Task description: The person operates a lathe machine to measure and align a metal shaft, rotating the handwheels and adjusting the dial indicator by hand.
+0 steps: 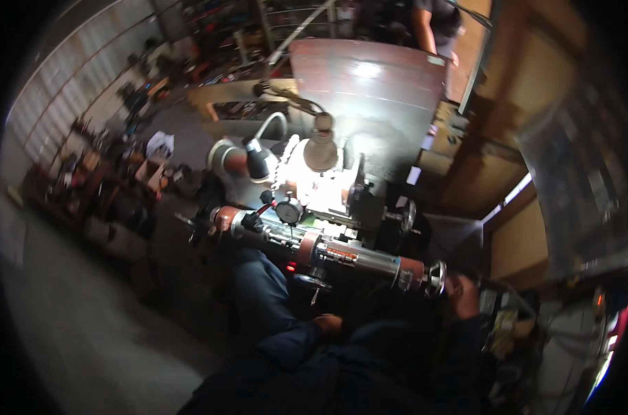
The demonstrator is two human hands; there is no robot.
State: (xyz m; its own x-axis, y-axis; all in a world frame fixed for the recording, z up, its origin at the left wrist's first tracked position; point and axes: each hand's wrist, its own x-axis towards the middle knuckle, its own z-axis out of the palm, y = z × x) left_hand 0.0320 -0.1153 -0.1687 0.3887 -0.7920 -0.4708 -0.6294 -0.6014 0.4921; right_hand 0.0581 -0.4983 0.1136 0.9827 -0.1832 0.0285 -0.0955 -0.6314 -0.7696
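At the right end of the machine, my right hand [463,296] is closed at the rim of a bright metal handwheel [437,277]; some of its fingers are in shadow. My left hand [327,324] rests low, by my lap, below a smaller handwheel [312,282]; its fingers do not show clearly. Between the handwheel and the left end runs a long shiny cylindrical assembly [359,257] with reddish-brown collars. A round dial gauge [288,211] stands over it. Behind this, a lamp [260,162] throws strong light on a grinding-machine head [321,155].
A large metal sheet [369,76] stands behind the machine, and another person's arm [424,31] shows beyond it. Cluttered shelves [120,207] line the left. A wooden cabinet [521,200] is on the right. Another handwheel [407,216] sits at the machine's back right.
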